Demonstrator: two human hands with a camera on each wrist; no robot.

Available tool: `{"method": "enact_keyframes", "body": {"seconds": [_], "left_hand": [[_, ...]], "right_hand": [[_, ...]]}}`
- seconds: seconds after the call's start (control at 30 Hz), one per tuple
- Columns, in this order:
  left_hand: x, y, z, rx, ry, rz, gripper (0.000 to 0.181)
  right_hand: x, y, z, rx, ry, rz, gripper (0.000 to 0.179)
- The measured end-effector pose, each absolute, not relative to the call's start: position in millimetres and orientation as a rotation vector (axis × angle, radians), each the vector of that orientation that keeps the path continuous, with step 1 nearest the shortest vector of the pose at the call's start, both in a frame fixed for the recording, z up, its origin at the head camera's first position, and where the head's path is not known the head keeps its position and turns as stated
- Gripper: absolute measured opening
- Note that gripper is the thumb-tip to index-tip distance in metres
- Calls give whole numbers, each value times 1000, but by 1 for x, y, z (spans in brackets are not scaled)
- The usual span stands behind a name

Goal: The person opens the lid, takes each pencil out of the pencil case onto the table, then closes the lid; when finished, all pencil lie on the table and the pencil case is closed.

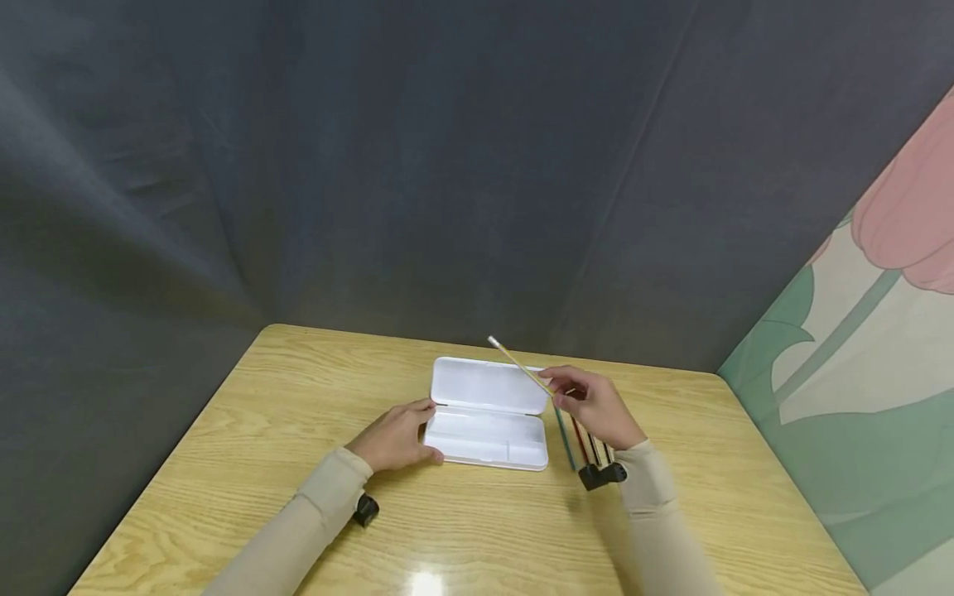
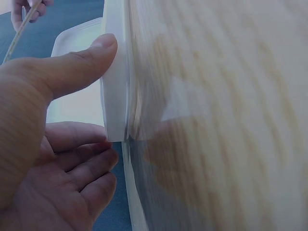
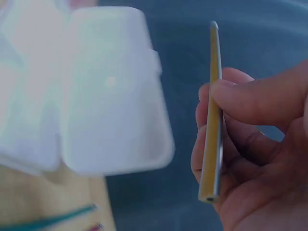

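Note:
A white pencil case point(image 1: 465, 426) lies on the table with its lid point(image 1: 484, 385) folded back. My left hand point(image 1: 395, 437) holds its left end; in the left wrist view the thumb point(image 2: 79, 72) presses on the case wall point(image 2: 115, 96), with the fingers bent by the end corner. Above the right side of the lid, my right hand point(image 1: 596, 406) pinches a yellow pencil point(image 1: 516, 360) between thumb and fingers. That pencil point(image 3: 211, 130) is tilted, its pale end pointing up and left in the head view. The case's inside shows a small divider and no pencils.
Right of the case lie a teal pencil point(image 1: 564, 439), a red pencil point(image 1: 580, 439) and dark ones point(image 1: 594, 449), partly covered by my right hand and wrist camera point(image 1: 602, 475). A dark curtain point(image 1: 477, 182) hangs behind the wooden table point(image 1: 313, 381); a flower-patterned cloth point(image 1: 857, 397) stands at right.

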State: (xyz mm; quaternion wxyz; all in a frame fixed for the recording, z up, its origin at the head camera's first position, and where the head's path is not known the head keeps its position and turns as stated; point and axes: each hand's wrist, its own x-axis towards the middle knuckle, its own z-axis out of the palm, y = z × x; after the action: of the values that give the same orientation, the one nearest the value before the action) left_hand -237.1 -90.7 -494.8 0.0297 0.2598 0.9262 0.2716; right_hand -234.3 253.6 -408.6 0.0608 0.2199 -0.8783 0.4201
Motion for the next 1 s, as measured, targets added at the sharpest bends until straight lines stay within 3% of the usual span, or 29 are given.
{"method": "enact_keyframes", "body": {"seconds": [0.27, 0.53, 1.0], "left_hand": [[-238, -91, -495, 798, 2854, 839, 88], [-237, -91, -496, 800, 2858, 832, 87], [-236, -90, -495, 792, 2847, 843, 88]], "right_hand": [[-233, 309, -404, 283, -2707, 1290, 46], [-237, 350, -430, -67, -2902, 1237, 55], [-249, 362, -471, -86, -3128, 921, 67]]}}
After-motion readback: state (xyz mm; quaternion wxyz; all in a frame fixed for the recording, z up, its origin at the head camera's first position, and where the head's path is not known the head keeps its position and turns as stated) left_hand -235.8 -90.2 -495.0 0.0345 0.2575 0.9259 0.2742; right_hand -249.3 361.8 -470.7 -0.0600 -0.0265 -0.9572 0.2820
